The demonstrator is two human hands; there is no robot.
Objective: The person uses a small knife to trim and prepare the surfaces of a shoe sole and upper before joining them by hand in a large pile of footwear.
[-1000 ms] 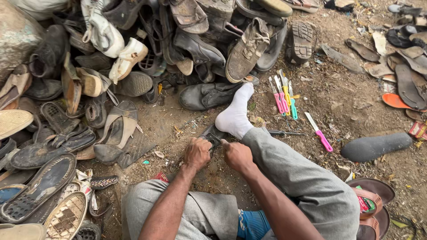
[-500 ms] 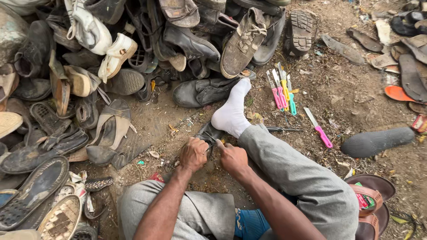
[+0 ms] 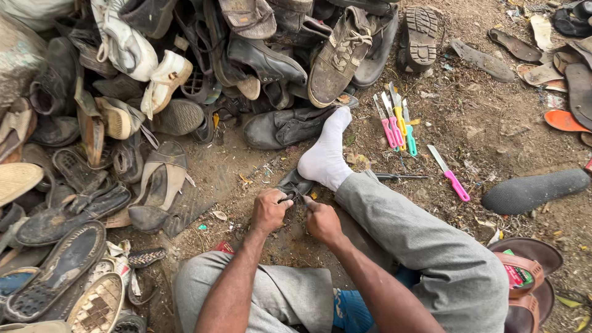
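I sit on dirt ground with both hands together over a dark worn shoe (image 3: 295,183) lying under my white-socked foot (image 3: 325,155). My left hand (image 3: 269,210) is closed on the shoe's near edge. My right hand (image 3: 322,221) is closed beside it, touching the same shoe; whether it grips a small tool is hidden by the fingers. My grey trouser leg (image 3: 419,234) runs off to the right.
A big heap of old shoes and sandals (image 3: 185,80) fills the top and left. Several plastic-handled knives (image 3: 398,126) and a pink-handled one (image 3: 450,174) lie on the dirt. A black sole (image 3: 533,190) and brown sandals (image 3: 524,271) sit at right.
The view has drifted slightly, so the scene sits a little higher and to the left. Both hands stay on the shoe under the foot with only small finger movement.
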